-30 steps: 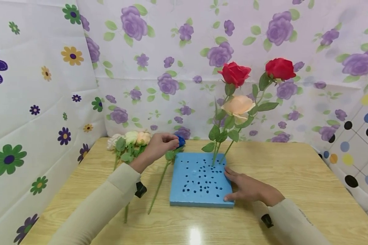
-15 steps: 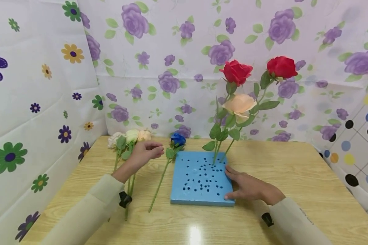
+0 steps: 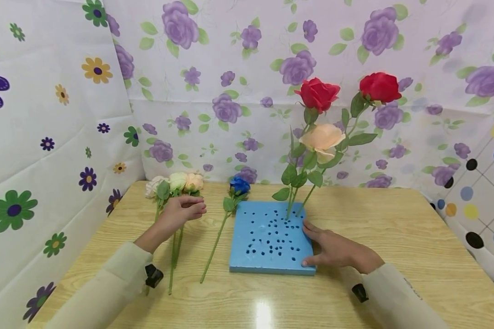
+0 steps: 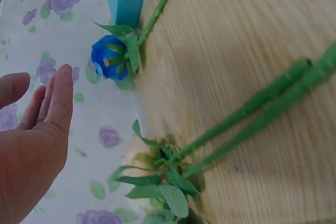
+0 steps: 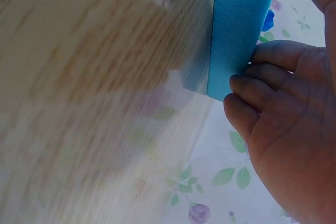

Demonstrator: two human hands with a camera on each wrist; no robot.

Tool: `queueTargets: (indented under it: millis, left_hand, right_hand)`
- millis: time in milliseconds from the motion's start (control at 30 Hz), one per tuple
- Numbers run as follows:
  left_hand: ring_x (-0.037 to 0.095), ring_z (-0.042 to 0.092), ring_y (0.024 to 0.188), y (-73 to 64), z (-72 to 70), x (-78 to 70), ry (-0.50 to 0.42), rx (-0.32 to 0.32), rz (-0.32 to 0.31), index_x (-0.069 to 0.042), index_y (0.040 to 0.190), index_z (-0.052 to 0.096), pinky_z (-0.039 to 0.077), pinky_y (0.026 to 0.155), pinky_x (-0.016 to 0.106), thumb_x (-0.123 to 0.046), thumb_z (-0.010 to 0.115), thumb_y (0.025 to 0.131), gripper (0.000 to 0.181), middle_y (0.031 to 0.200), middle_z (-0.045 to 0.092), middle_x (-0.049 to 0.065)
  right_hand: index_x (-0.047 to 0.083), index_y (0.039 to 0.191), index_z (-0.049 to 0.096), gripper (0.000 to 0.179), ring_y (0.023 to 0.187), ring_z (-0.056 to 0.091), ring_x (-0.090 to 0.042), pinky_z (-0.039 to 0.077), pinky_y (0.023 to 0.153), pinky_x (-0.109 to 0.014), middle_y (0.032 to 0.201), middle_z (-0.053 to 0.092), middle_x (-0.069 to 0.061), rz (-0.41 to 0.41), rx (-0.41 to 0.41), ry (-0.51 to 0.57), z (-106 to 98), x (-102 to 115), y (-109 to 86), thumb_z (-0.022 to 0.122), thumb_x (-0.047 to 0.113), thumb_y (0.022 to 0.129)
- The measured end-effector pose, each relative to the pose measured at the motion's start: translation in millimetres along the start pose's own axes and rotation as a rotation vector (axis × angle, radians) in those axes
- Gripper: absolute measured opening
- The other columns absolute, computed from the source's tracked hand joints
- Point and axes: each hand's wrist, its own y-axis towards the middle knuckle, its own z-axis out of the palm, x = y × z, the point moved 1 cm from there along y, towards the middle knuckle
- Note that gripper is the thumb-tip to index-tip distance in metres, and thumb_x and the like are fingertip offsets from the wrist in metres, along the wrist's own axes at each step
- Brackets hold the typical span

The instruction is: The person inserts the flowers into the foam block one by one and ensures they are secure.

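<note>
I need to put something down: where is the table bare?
Bare table lies between the right hand and the dotted cloth, and along the near side of the blue block. The left is crowded: pale roses, the blue rose and the left hand.

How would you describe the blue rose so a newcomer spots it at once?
On the wooden table, find the light-blue block full of holes. In the head view, a single blue rose lies just left of it. Its colour sets it apart from the pale roses farther left and the red and peach ones standing in the block.
</note>
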Motion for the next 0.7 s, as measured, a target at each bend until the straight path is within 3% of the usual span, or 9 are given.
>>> queueTargets:
  millis: [233,433,700]
  left_hand:
    - [0.023,0.067,0.110,-6.4,-9.3,3.7,0.008,-0.023,-0.022,0.012,0.133,0.053,0.054,0.096,0.034,-0.015,0.061,0.102,0.042,0.127,0.061,0.024]
    - [0.029,0.065,0.114,-11.8,-21.2,9.8,0.030,-0.012,-0.043,0.013,0.135,0.050,0.053,0.098,0.037,-0.016,0.060,0.103,0.044,0.126,0.062,0.024]
    - [0.023,0.066,0.111,-17.2,-34.5,22.8,0.025,-0.009,-0.065,0.018,0.138,0.044,0.052,0.099,0.040,-0.010,0.055,0.104,0.045,0.130,0.057,0.030]
  right_hand:
    - [-0.012,0.150,0.028,0.106,0.144,0.026,-0.045,0.032,0.114,-0.055,0.161,0.015,-0.026,-0.004,-0.003,-0.017,-1.9,1.0,-0.2,0.074,0.056,0.085]
    - [-0.012,0.150,0.029,0.105,0.144,0.027,-0.044,0.032,0.114,-0.054,0.161,0.016,-0.026,-0.012,-0.007,-0.027,-1.2,0.8,1.0,0.074,0.056,0.085]
    - [-0.013,0.150,0.028,0.105,0.143,0.027,-0.044,0.032,0.113,-0.054,0.161,0.015,-0.027,-0.014,-0.004,-0.015,-0.2,0.9,-0.1,0.074,0.056,0.085]
